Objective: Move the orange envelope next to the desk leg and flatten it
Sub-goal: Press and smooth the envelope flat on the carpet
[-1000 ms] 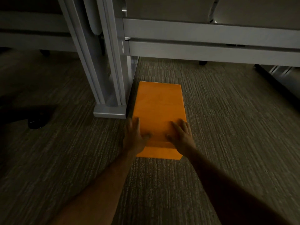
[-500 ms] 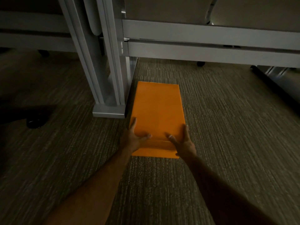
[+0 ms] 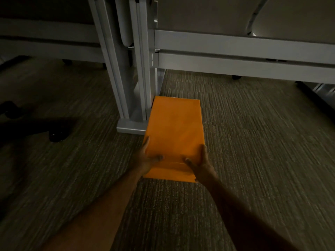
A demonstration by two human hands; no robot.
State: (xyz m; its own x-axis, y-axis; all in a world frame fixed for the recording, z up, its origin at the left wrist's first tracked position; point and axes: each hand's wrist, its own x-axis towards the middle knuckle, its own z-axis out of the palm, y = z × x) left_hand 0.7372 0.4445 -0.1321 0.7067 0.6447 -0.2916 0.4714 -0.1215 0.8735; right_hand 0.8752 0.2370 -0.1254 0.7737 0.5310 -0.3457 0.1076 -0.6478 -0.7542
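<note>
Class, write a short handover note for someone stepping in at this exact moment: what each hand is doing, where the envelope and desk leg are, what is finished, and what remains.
Left hand: on the near left edge of the orange envelope, thumb on top, fingers along the side.
Right hand: on the near right edge, same grip.
The envelope lies flat on the carpet, its left edge right beside the foot of the desk leg.
Done: envelope placed next to the leg.
Left: press it flat along its length, especially the near flap end, then let go; whether it bulges cannot be told in this dim light.
</note>
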